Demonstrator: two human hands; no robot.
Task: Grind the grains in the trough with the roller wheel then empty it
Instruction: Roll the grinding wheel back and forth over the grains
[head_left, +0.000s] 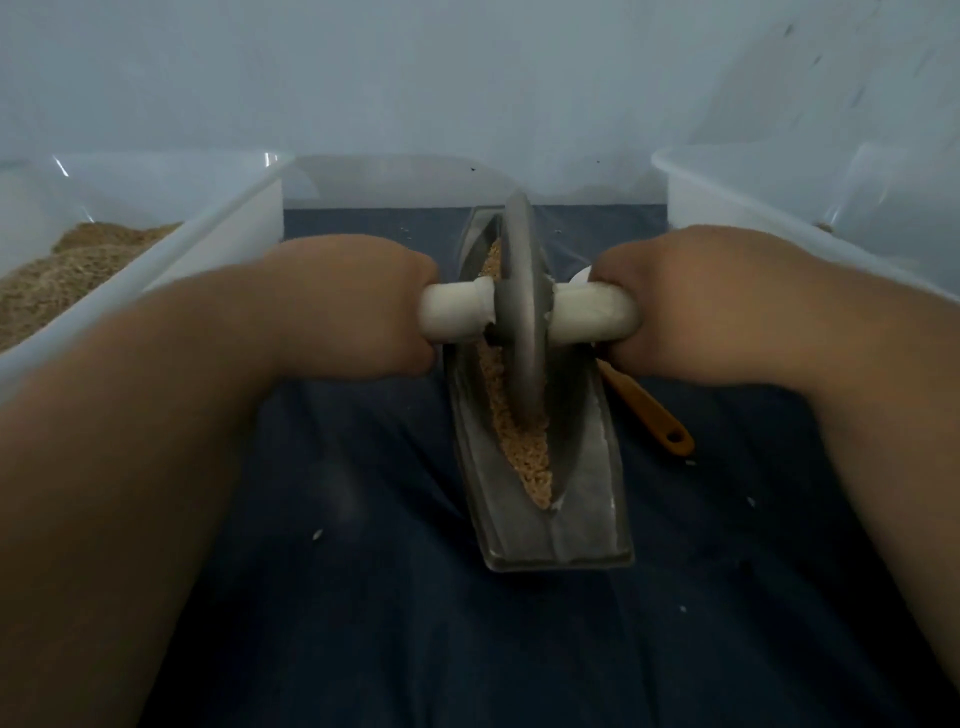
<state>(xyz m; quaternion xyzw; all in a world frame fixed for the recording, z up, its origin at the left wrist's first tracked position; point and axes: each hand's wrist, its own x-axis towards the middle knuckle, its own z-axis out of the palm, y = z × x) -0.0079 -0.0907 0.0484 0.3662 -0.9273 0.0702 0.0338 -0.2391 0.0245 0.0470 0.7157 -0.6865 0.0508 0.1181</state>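
A grey metal trough (587, 499) shaped like a boat lies lengthwise on a dark blue cloth. Tan grains (524, 457) fill its groove. The grey roller wheel (519, 306) stands upright in the groove, near the middle of the trough. A white handle (457, 312) runs through the wheel on both sides. My left hand (353, 306) grips the left end of the handle. My right hand (691, 301) grips the right end. Both forearms reach in from the bottom corners.
A clear plastic bin (228, 218) at the left holds a heap of brown ground material (67, 265). Another clear bin (779, 197) stands at the right. An orange-handled tool (649, 410) lies on the cloth (363, 571) beside the trough's right side. A few stray grains dot the cloth.
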